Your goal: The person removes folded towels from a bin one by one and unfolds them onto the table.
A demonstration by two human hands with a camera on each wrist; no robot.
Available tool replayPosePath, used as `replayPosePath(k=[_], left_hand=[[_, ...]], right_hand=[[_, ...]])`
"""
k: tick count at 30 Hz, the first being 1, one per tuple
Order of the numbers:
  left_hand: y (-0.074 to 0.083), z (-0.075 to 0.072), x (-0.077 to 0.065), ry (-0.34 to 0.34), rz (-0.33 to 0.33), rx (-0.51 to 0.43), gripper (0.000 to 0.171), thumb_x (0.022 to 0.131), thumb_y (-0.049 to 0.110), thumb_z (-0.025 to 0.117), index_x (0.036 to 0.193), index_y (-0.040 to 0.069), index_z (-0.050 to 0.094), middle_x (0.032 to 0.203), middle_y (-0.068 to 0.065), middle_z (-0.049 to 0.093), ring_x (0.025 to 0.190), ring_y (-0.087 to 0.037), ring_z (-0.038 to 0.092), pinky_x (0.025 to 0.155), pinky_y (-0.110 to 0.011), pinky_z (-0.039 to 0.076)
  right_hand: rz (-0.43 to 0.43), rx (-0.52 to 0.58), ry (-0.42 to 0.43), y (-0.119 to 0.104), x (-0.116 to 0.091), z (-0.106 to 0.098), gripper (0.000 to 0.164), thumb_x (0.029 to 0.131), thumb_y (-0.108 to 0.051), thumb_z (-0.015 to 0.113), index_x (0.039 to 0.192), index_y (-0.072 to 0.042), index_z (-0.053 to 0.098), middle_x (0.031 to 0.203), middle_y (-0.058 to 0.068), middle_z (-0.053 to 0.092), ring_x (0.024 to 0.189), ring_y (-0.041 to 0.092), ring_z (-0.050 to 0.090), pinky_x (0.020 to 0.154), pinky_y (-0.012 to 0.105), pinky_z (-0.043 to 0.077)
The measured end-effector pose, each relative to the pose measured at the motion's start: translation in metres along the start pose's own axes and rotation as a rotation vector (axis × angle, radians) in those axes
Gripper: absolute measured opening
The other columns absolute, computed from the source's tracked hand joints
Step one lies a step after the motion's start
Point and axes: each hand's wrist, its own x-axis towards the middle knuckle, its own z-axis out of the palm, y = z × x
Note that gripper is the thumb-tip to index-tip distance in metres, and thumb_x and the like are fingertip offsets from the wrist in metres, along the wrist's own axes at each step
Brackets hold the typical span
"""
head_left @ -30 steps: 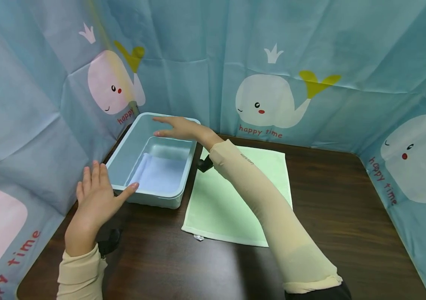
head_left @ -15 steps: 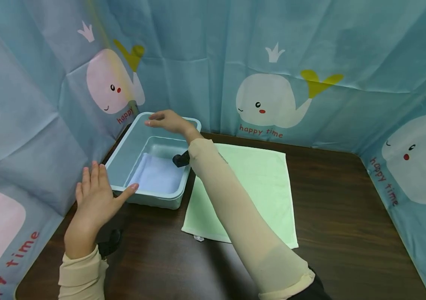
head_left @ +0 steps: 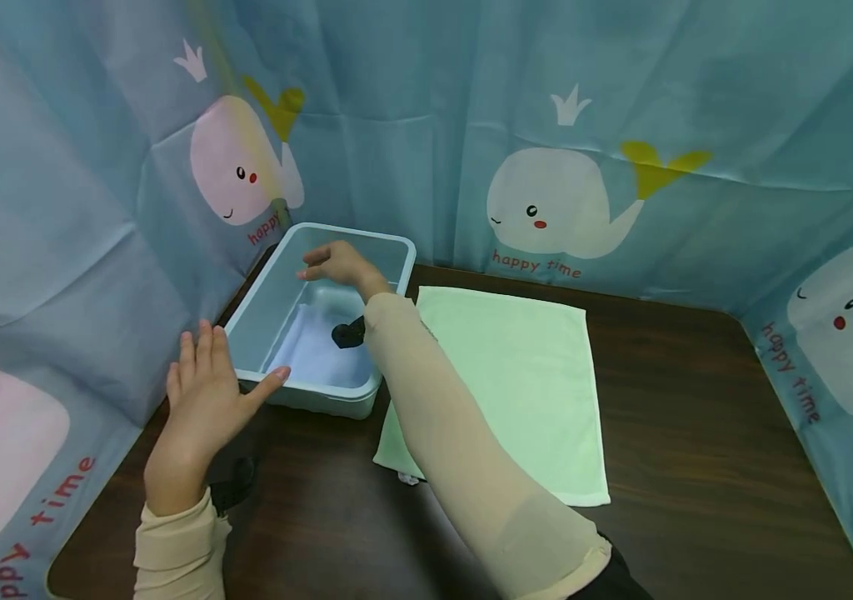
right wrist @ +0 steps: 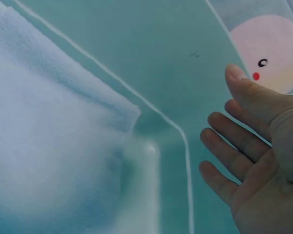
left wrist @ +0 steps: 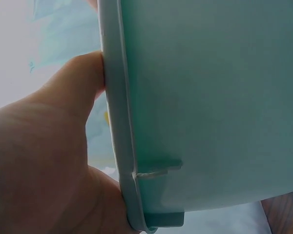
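A pale blue plastic bin point(head_left: 265, 304) stands at the back left, with a folded light blue towel point(head_left: 305, 354) lying flat on its floor. My left hand point(head_left: 205, 408) rests at the bin's near left corner; fingers straight and spread, its thumb point(left wrist: 83, 73) touches the rim. Over the bin's far half hovers my right hand point(head_left: 340, 262), fingers loosely bent and nothing in them. In the right wrist view that hand point(right wrist: 263, 151) hangs beside the inner wall, apart from the light blue towel point(right wrist: 53, 122).
A light green towel point(head_left: 524, 392) lies spread on the dark wooden table point(head_left: 681, 433), right of the bin, partly under my right forearm. A blue curtain point(head_left: 426, 108) printed with whales encloses the back and both sides, close behind the bin.
My right hand first swings left with its forearm, then dips lower into the bin. The left hand stays at the corner. The head view shifts slightly.
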Motion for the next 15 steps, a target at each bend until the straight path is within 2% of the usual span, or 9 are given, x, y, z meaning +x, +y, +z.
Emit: replayPosePath(k=[8, 15], left_hand=[[0.000, 0.000, 0.000, 0.022, -0.006, 0.008, 0.117, 0.090, 0.073, 0.046, 0.154, -0.006, -0.011, 0.162, -0.025, -0.021, 0.149, -0.050, -0.020, 0.113, -0.075, -0.005], [0.001, 0.003, 0.001, 0.036, 0.001, 0.003, 0.117, 0.089, 0.072, 0.049, 0.155, -0.006, -0.008, 0.163, -0.024, -0.020, 0.150, -0.050, -0.017, 0.113, -0.076, -0.003]], right_hand=[[0.042, -0.070, 0.013, 0.005, 0.011, 0.015, 0.048, 0.092, -0.031, 0.070, 0.136, -0.015, 0.061, 0.140, 0.001, 0.060, 0.131, 0.018, 0.055, 0.109, 0.032, 0.046], [0.135, -0.136, -0.017, 0.008, 0.014, 0.025, 0.050, 0.091, -0.032, 0.071, 0.137, -0.017, 0.060, 0.142, 0.000, 0.060, 0.132, 0.017, 0.054, 0.113, 0.036, 0.044]])
